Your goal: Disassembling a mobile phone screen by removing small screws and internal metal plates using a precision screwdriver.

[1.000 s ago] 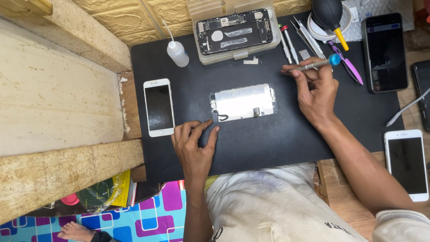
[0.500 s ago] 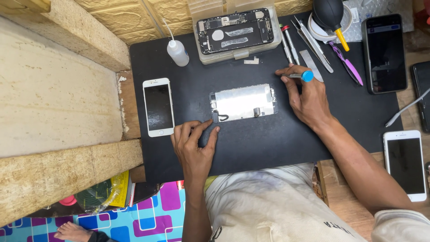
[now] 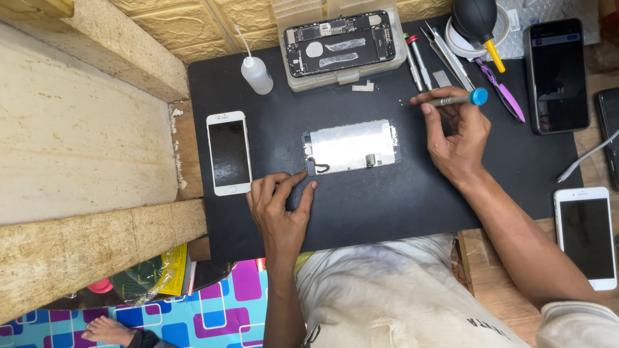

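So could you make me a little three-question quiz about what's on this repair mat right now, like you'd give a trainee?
1. True or false: the right hand holds a screwdriver with a blue cap.
2. What do the left hand's fingertips rest nearest to?
A. the white phone
B. the screen panel lying face down
C. the small squeeze bottle
3. Fill in: the opened phone body lies on a clear plastic ____ at the far edge of the black mat.

Key: 1 true; 2 B; 3 tray.
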